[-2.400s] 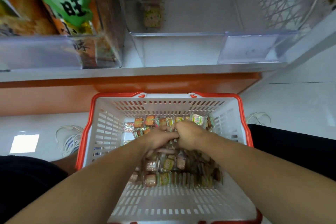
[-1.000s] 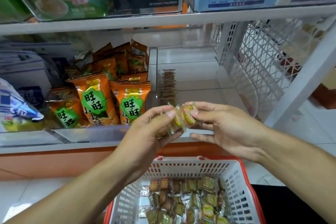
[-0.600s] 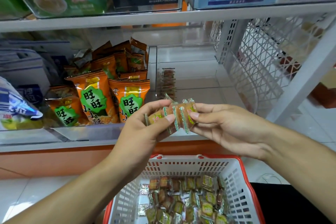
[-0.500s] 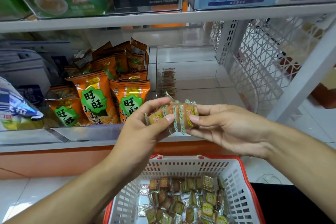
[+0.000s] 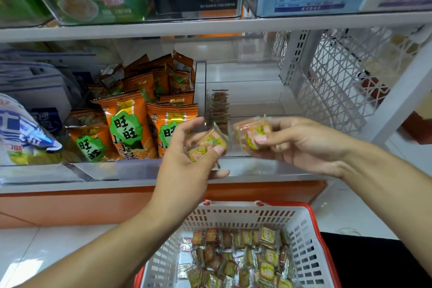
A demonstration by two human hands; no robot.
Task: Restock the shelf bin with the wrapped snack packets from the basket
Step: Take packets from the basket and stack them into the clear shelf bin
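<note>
Foil-wrapped yellow snack packets (image 5: 207, 145) pinched in left hand (image 5: 187, 166); second blurred bunch (image 5: 253, 134) gripped by right hand (image 5: 304, 145), both before clear plastic shelf bin (image 5: 245, 168). More packets (image 5: 238, 257) below in red-rimmed white basket (image 5: 304, 236).

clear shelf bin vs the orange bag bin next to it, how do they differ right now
The clear shelf bin is nearly bare, with one short row of small wrapped packets along its left wall. The neighbouring bin is packed with orange snack bags. Those bags are far larger than the packets and stand upright facing out, while the packets are lined up edge-on. Both bins are transparent and sit on the same shelf.
</note>
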